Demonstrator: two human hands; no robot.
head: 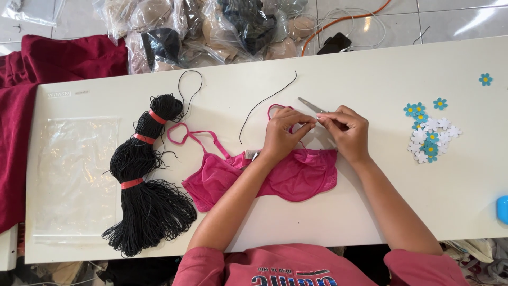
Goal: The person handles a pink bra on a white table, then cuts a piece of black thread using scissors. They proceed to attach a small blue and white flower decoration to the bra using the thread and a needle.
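While pinched together, fingers (pixel 312 124) on pink strap (pixel 275 108)

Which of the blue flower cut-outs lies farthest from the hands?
The lone blue flower near the table's far right edge; the other blue ones lie nearer the hands, by the white pile.

Bright, even daylight — soft shadows, glare on the floor tiles (pixel 476 16), sharp focus throughout.

On your table (pixel 370 212): black cord bundle (pixel 145 180) with red bands, loose cord (pixel 267 100), clear bag (pixel 74 175), paper flowers (pixel 429 132), blue object (pixel 502 209); behind it, red cloth (pixel 32 79), bagged garments (pixel 211 29), orange cable (pixel 349 18).
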